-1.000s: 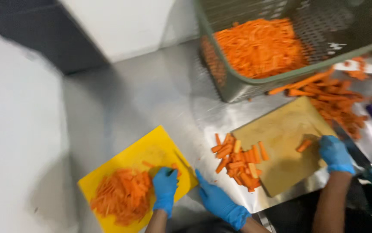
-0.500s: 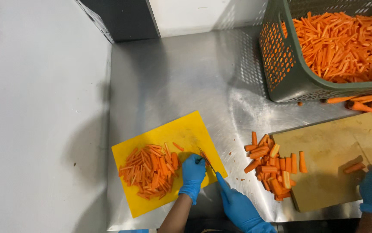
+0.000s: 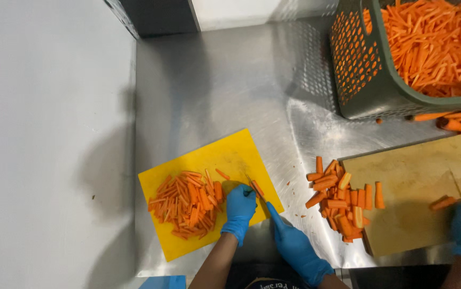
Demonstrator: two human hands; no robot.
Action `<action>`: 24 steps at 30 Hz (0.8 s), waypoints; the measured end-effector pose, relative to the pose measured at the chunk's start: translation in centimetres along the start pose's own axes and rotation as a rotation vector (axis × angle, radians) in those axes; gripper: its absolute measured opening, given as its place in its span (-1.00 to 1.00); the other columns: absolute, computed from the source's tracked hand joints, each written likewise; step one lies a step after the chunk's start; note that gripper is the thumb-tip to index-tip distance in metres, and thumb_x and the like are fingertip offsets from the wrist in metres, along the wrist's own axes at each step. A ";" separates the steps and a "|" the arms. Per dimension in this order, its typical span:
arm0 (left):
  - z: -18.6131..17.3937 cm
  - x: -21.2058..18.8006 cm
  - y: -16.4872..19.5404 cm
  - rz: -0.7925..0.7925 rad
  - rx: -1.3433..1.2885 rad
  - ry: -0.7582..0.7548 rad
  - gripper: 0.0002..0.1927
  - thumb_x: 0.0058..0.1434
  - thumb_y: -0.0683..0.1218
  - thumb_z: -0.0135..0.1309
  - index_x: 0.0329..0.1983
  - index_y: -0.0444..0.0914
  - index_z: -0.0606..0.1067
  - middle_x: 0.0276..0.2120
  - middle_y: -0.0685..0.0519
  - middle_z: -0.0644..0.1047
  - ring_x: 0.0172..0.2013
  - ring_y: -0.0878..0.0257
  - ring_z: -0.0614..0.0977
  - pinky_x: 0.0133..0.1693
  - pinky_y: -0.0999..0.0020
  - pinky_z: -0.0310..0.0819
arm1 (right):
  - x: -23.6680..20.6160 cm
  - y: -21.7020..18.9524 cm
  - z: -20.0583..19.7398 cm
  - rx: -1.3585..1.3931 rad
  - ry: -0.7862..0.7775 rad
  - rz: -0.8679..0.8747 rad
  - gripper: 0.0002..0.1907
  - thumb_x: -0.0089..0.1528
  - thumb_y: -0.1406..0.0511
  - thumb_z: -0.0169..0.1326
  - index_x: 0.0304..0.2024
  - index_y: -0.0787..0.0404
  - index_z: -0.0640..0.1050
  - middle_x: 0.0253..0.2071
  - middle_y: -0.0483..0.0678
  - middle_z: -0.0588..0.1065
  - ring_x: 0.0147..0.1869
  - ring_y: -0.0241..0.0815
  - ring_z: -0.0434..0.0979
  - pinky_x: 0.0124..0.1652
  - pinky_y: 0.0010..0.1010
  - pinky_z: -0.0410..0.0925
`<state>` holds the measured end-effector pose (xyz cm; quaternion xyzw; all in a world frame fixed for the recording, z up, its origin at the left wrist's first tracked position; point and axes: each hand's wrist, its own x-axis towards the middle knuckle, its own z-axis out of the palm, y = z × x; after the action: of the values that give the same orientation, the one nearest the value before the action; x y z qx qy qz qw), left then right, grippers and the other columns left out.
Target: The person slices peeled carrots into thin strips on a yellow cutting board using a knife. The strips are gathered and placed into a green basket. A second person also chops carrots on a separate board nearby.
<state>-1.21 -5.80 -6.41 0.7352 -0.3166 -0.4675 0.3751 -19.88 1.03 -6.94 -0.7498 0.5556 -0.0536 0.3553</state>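
Gloved left hand [image 3: 239, 210] pins a carrot piece [image 3: 257, 188] on the yellow board [image 3: 230, 155]; right hand [image 3: 294, 247] grips the knife [image 3: 260, 197].

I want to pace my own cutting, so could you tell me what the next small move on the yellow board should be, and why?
Probably another slice: the left hand pins a carrot piece beside the pile of sticks, and the right hand sets the knife against it.

No packages, labels, signs or screens show anywhere on the steel counter. The nearest to a container (no package proper) is the grey-green perforated basket [image 3: 369, 91] at top right.
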 end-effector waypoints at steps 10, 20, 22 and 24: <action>-0.2 -3.1 3.4 0.722 0.868 -0.010 -0.59 0.12 -0.13 0.01 0.07 -0.22 0.51 -0.03 -0.09 0.55 0.05 -0.02 0.51 0.11 0.04 0.30 | 1.9 1.6 -9.2 0.089 0.321 0.250 -0.63 0.20 0.22 0.09 0.07 -0.02 0.64 -0.28 0.12 0.59 -0.22 0.12 0.66 -0.22 -0.16 0.46; -5.6 -1.2 0.1 0.819 1.287 -0.154 -0.66 0.21 -0.16 -0.05 0.06 -0.25 0.49 0.03 -0.07 0.49 0.25 -0.01 0.38 0.33 -0.01 0.04 | 12.1 -1.4 -17.4 -0.238 0.418 0.348 -0.72 0.31 0.18 0.06 -0.10 0.28 0.52 -0.20 0.28 0.59 -0.09 0.34 0.60 -0.07 0.08 0.43; -7.6 -1.6 -1.1 0.842 1.277 -0.017 -0.64 0.18 -0.14 -0.04 0.05 -0.26 0.50 0.05 -0.08 0.50 0.28 -0.02 0.36 0.34 -0.05 -0.01 | 13.0 -0.9 -16.9 -0.220 0.378 0.417 -0.61 0.14 0.18 0.18 -0.12 0.34 0.51 -0.19 0.31 0.59 -0.07 0.34 0.60 -0.05 0.05 0.44; -8.3 -2.7 -1.9 0.903 1.190 0.095 -0.62 0.15 -0.13 -0.04 0.03 -0.26 0.51 0.11 -0.08 0.50 0.30 -0.03 0.34 0.34 -0.09 -0.04 | 13.6 -0.4 -16.7 -0.177 0.365 0.436 -0.55 0.09 0.17 0.21 -0.11 0.38 0.53 -0.19 0.34 0.59 -0.06 0.35 0.61 -0.04 0.04 0.45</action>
<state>5.69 -0.48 -4.47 0.6318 -0.7706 0.0144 0.0828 -22.32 -18.68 1.39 -0.6189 0.7606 -0.0612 0.1861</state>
